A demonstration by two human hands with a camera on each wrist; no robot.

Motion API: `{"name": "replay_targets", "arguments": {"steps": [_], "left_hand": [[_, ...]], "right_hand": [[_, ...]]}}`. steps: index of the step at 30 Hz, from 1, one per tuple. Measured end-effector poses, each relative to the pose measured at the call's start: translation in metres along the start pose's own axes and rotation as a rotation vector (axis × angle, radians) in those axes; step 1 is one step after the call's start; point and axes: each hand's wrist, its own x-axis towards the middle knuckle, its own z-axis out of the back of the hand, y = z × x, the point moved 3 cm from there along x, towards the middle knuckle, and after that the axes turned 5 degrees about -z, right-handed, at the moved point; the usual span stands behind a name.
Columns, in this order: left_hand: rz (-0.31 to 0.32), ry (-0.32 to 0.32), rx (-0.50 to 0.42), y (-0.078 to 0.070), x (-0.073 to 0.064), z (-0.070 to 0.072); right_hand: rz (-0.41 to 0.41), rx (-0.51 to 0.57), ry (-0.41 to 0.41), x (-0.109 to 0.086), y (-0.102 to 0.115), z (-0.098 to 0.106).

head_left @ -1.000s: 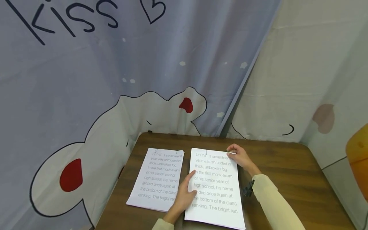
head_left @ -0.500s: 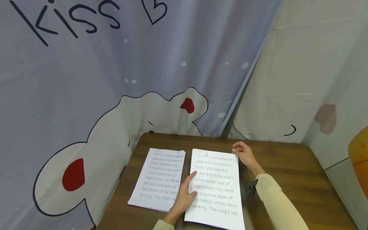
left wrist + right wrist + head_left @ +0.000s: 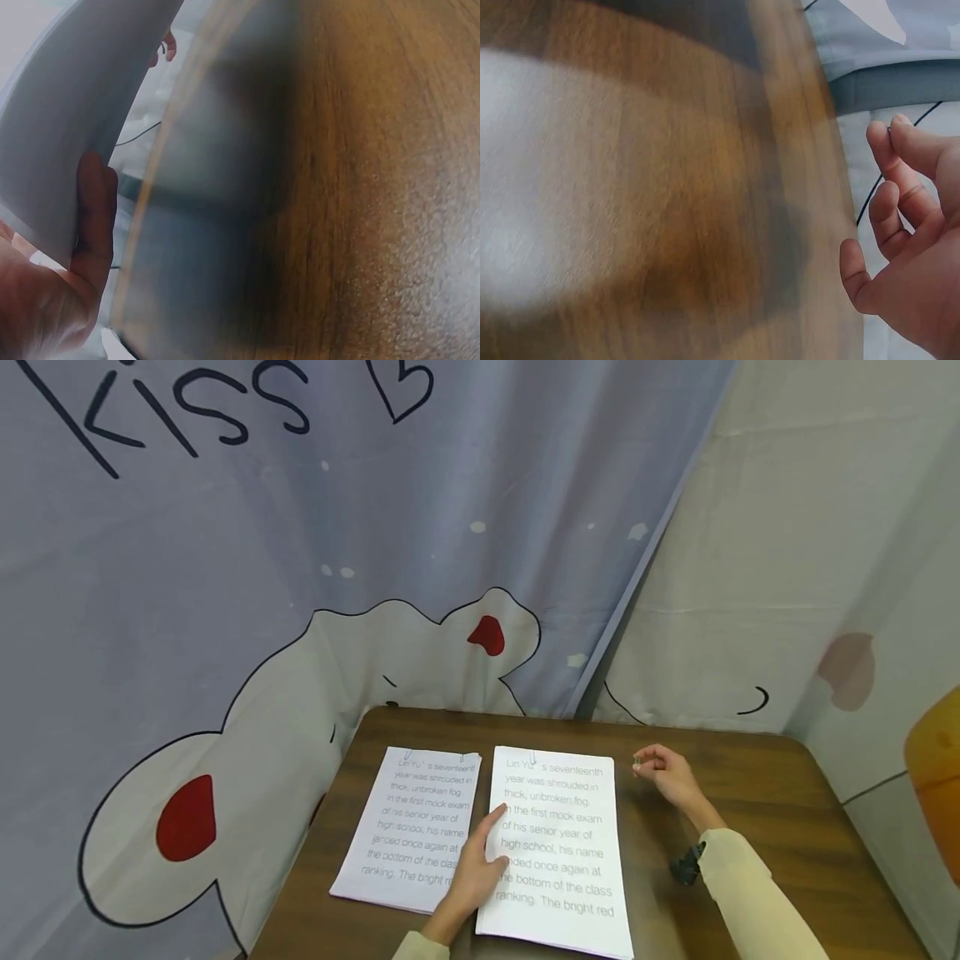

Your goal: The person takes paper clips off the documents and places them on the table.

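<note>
My left hand (image 3: 475,872) grips the left edge of a printed paper stack (image 3: 558,852); in the left wrist view its fingers (image 3: 96,217) lie against the underside. A paper clip (image 3: 533,757) sits on the stack's top edge, left of centre. Off the top right corner of this stack, my right hand (image 3: 670,777) pinches a tiny thing between thumb and forefinger, apparently a paper clip (image 3: 637,762), mostly hidden by the fingertips. A second printed stack (image 3: 408,827) lies to the left, with a clip (image 3: 407,754) near each top corner.
Both stacks are over a brown wooden table (image 3: 780,827), whose back edge meets a printed curtain (image 3: 450,527). A dark wrist device (image 3: 686,866) is worn at the right sleeve.
My right hand has moved from the stack's top right corner out to the right, with the tiny thing in its fingertips. The left hand keeps its grip; the stack has shifted slightly left.
</note>
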Motion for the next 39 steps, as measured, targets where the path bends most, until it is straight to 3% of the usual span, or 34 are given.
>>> {"name": "replay_targets", "arguments": {"steps": [11,15,22,29,39], "left_hand": [[0.011,0.0,-0.015,0.004,0.0,0.001],[0.007,0.008,-0.01,0.007,0.0,0.001],[0.004,0.025,-0.017,0.008,-0.002,0.001],[-0.002,0.029,-0.003,0.006,-0.003,0.002],[-0.001,0.035,0.0,0.005,-0.005,0.001]], "right_hand": [[-0.037,-0.02,0.103,-0.015,-0.023,-0.006],[-0.031,-0.026,0.118,-0.023,-0.021,-0.007],[-0.041,-0.15,0.092,-0.028,-0.035,-0.015],[0.034,-0.278,0.095,-0.03,-0.036,-0.025],[0.031,-0.35,0.051,-0.034,-0.039,-0.027]]}}
